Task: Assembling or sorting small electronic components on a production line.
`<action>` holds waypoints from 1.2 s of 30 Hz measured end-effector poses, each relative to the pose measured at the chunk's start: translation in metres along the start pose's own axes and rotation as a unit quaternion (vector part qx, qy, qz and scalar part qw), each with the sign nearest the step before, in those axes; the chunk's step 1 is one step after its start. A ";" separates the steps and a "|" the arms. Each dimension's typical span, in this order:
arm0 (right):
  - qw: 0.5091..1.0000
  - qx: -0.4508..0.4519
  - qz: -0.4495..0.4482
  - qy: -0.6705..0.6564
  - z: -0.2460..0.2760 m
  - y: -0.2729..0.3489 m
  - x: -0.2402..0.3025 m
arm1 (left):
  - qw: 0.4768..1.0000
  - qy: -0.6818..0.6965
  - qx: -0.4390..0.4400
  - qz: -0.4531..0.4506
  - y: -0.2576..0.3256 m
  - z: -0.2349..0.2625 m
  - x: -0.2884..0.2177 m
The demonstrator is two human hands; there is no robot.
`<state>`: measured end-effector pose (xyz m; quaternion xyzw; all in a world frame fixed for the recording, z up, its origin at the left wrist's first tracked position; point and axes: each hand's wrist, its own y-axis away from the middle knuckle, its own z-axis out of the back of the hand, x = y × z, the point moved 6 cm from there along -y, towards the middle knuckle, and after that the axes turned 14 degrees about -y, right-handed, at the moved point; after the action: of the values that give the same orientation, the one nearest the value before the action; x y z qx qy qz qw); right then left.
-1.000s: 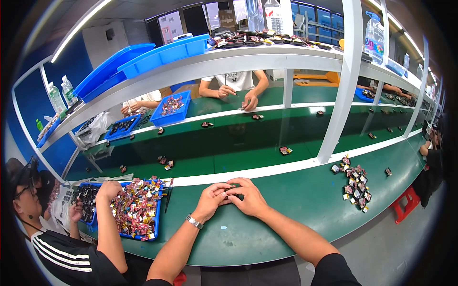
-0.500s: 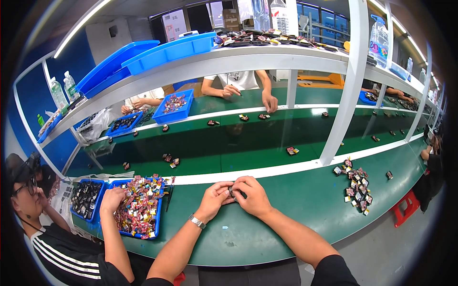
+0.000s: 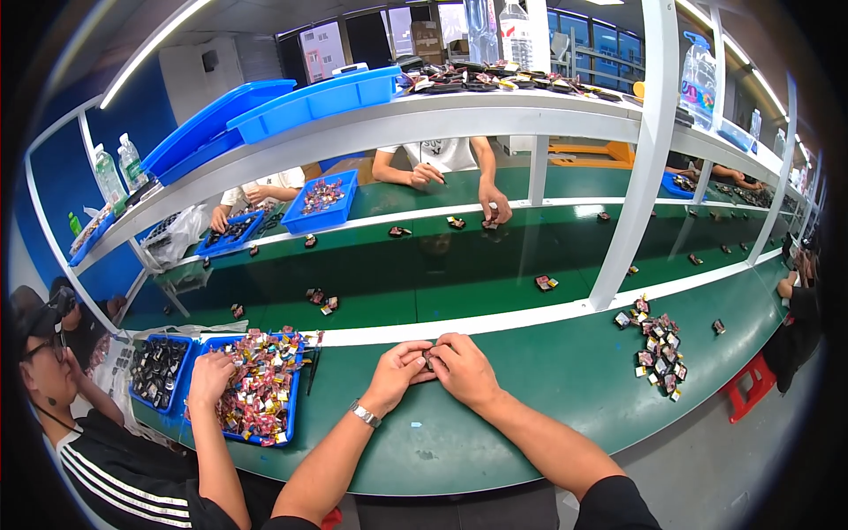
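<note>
Over the near green tabletop, my left hand (image 3: pixel 397 374) and my right hand (image 3: pixel 464 368) meet fingertip to fingertip. Both are closed on one small dark part (image 3: pixel 428 360), mostly covered by the fingers, so its exact kind does not show. A watch (image 3: pixel 365 412) is on my left wrist. To the left stands a blue tray (image 3: pixel 295 402) heaped with small pink, yellow and black parts that have wires. Off to the right, a loose pile of similar small parts (image 3: pixel 659 350) lies on the tabletop, with a single part (image 3: pixel 719 327) apart from it.
A co-worker's hand (image 3: pixel 212 378) reaches into the heaped tray, beside a blue tray of black parts (image 3: pixel 162 373). Beyond a white rail (image 3: pixel 495 317), a green belt (image 3: pixel 477 291) carries scattered parts. A white post (image 3: pixel 636 168) and shelf (image 3: pixel 495 115) stand ahead. Other people sit opposite.
Parts on the belt have shifted slightly right. My right fingers have lowered a little around the held part. Across the belt, a co-worker's hand has moved onto a part; another's has reached toward a tray.
</note>
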<state>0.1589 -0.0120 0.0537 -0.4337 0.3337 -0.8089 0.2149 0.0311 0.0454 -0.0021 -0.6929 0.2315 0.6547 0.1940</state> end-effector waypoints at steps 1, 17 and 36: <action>1.000 -0.005 -0.005 0.004 0.000 0.001 -0.002 | 1.000 0.001 0.001 0.000 0.000 -0.002 -0.001; 0.998 -0.004 -0.030 0.060 -0.025 -0.059 -0.069 | 0.966 -0.106 -0.209 -0.109 -0.002 0.034 -0.005; 0.920 0.175 -0.340 0.082 -0.216 -0.161 -0.124 | 0.809 -0.273 -0.466 -0.232 0.026 0.067 -0.042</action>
<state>0.0328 0.2540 0.0145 -0.4089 0.0352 -0.9115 -0.0288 -0.0399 0.0653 0.0363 -0.5261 -0.3311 0.7818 0.0491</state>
